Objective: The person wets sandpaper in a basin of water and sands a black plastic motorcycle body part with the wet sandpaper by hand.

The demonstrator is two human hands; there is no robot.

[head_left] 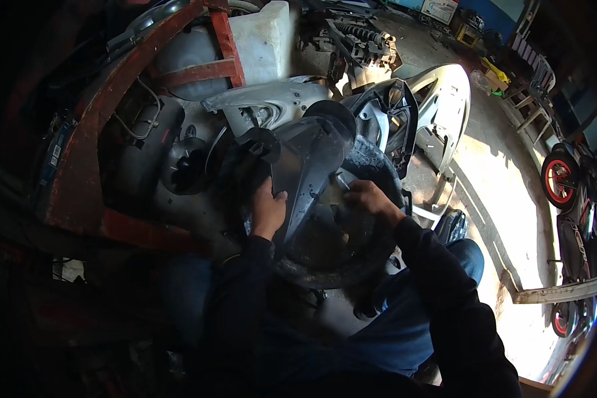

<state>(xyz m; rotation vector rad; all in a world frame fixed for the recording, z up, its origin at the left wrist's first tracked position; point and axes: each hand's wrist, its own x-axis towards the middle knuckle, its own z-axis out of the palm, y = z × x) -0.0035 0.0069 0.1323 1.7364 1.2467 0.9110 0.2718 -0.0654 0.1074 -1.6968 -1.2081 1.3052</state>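
A dark plastic panel [305,156] with wet-looking marks leans over a round black basin [385,174]. My left hand [268,211] grips the panel's near left edge, its fingers partly hidden behind it. On the right, over the basin, my right hand [371,199] is closed round a small greyish tool [342,180], whose end points toward the panel. What kind of tool it is cannot be made out. Murky liquid [331,232] shows inside the basin, below the panel.
Behind the panel lie a grey fairing [272,99], a black and silver part [395,119] and a cream-coloured panel [444,109]. A red metal frame [93,146] stands at the left, near a grey cylinder [154,142]. Motorcycles with a red wheel [559,179] are at the right.
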